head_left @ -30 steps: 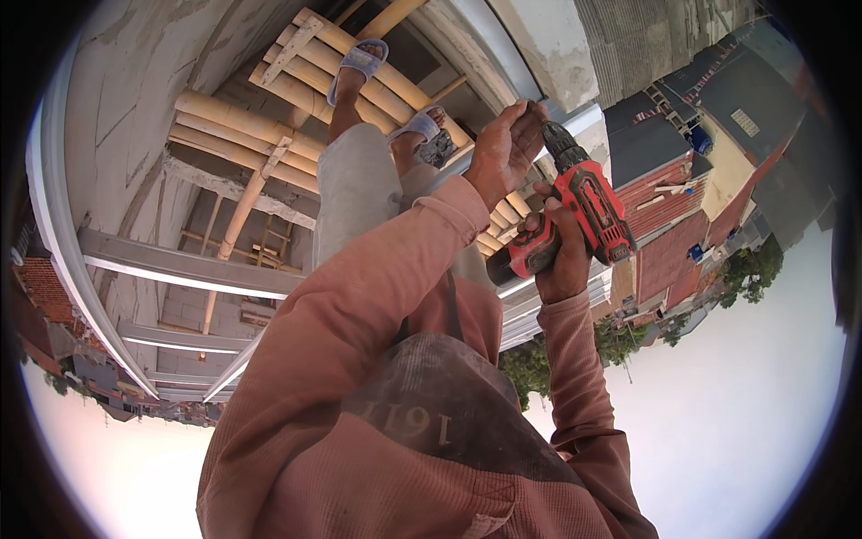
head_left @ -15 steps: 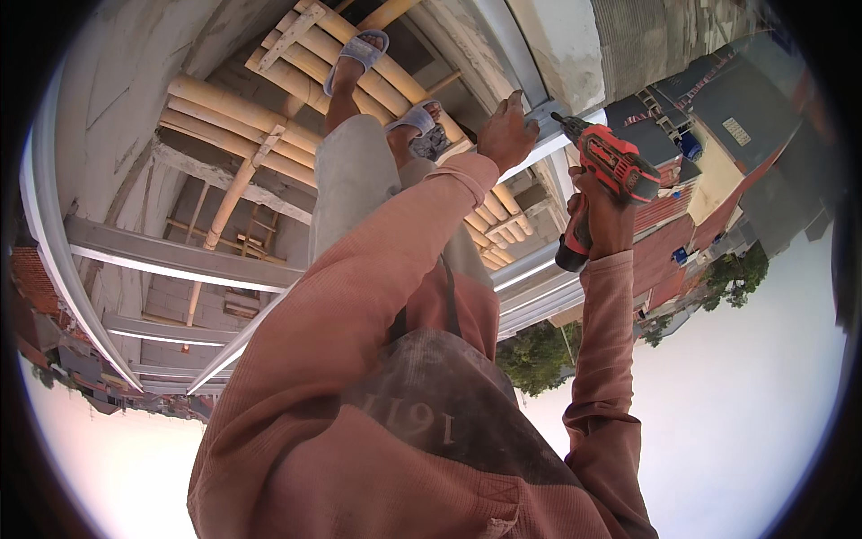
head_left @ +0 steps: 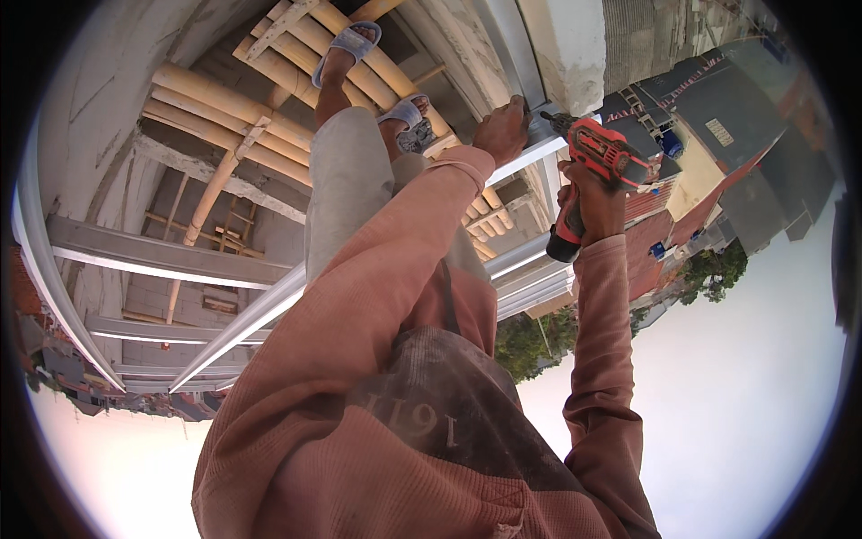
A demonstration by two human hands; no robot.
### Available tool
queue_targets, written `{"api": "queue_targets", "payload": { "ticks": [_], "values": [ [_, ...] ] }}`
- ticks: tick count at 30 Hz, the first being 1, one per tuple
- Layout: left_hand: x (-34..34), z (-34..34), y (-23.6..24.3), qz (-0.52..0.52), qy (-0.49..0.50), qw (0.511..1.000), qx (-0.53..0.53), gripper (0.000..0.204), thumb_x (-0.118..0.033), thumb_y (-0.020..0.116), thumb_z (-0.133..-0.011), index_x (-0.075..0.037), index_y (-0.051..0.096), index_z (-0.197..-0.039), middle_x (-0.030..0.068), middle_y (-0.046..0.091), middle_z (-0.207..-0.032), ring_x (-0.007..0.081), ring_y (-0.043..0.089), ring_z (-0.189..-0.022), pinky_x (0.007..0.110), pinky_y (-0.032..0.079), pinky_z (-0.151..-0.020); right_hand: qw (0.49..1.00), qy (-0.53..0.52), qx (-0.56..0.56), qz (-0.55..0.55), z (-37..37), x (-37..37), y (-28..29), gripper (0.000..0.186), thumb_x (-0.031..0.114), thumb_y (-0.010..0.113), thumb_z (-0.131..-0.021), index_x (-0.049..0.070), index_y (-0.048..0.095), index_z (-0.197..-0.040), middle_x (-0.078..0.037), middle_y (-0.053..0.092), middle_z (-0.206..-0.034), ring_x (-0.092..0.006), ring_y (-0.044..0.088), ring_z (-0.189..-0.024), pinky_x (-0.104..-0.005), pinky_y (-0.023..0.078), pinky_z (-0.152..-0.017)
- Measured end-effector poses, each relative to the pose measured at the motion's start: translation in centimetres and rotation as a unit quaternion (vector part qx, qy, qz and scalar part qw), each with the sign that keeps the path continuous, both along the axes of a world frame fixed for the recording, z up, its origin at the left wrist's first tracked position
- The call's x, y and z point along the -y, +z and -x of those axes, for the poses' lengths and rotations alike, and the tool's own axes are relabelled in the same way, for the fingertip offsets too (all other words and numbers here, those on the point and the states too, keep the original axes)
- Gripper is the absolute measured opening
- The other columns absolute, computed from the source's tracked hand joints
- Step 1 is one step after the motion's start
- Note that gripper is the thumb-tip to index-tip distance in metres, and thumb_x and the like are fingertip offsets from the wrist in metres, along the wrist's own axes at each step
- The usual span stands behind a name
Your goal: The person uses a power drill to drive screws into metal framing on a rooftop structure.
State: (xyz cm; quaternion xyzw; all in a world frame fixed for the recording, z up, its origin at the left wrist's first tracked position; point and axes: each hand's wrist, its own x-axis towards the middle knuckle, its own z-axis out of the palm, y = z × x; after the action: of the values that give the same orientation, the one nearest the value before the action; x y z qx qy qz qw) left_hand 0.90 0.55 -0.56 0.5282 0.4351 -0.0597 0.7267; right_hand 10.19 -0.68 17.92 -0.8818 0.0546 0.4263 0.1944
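A red and black cordless drill (head_left: 609, 151) is in my right hand (head_left: 600, 199), whose fingers wrap round its handle. The drill's chuck points left, close to the grey metal beam (head_left: 521, 63) by the wall's edge. On that beam rests my left hand (head_left: 501, 131), back of the hand up, with fingers curled over the metal near the drill's tip. Its fingertips are partly hidden, and I cannot see whether a small screw is held there. The contact between drill tip and metal is too small to make out.
My sandalled feet (head_left: 356, 41) stand on bamboo poles (head_left: 224, 97) over a deep gap. Metal beams (head_left: 162, 254) cross at left and below. A rough concrete block (head_left: 572, 58) adjoins the beam. Rooftops (head_left: 718, 130) lie far below at right.
The view has shifted slightly. My left hand's fingers look more curled against the beam, and the drill stays beside it, its tip near the metal.
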Motion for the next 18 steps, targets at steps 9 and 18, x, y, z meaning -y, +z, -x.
{"api": "queue_targets", "payload": {
  "ticks": [9,18],
  "values": [
    [0.0,0.5,-1.2,0.027,-0.067,0.997,0.017,0.036,-0.032,0.047,-0.107,-0.001,0.051,-0.124,0.0342,0.068,-0.109,0.0534,0.062,-0.109,0.06,0.047,-0.094,0.963,0.255,-0.021,0.081,-3.9,4.5,-1.1,0.043,0.016,0.075,-0.083,0.007,0.064,-0.123,-0.011,0.073,-0.092,-0.0228,0.07,-0.065,-0.0369,0.056,-0.059],
    [1.9,0.7,-1.5,-0.057,0.161,0.983,0.071,0.031,-0.023,0.056,-0.1,-0.005,0.05,-0.125,0.0237,0.069,-0.116,0.0465,0.063,-0.116,0.055,0.048,-0.1,0.714,0.698,-0.032,0.044,-9.7,-1.2,0.4,0.06,0.027,0.073,-0.085,0.023,0.053,-0.142,-0.016,0.072,-0.114,-0.0437,0.068,-0.102,-0.0533,0.056,-0.084]
  ]
}}
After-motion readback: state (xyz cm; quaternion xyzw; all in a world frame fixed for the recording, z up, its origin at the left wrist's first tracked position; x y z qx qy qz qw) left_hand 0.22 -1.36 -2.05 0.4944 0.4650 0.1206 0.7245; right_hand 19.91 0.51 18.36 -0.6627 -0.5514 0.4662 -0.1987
